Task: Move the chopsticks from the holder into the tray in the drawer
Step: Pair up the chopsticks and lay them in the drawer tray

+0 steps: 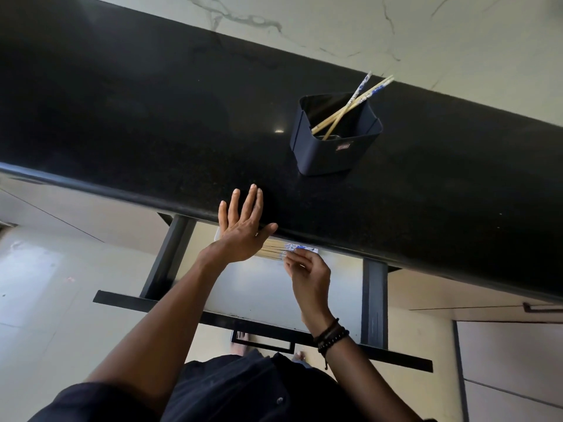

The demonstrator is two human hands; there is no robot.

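I see a bundle of chopsticks [272, 252] lying flat in the white tray [217, 235] at the back of the open drawer [374, 300], half tucked under the counter's lip. My right hand [307, 274] pinches their blue-patterned ends with curled fingertips. My left hand [243, 229] is spread, fingers straight, over the tray's left end and the black counter [152, 123] edge; I can't tell whether it touches. A few remaining chopsticks [350, 106] lean crossed in the dark holder [335, 150] on the counter, well apart.

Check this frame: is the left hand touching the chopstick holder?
Apart. The head view shows bare black countertop between the open left hand and the holder.
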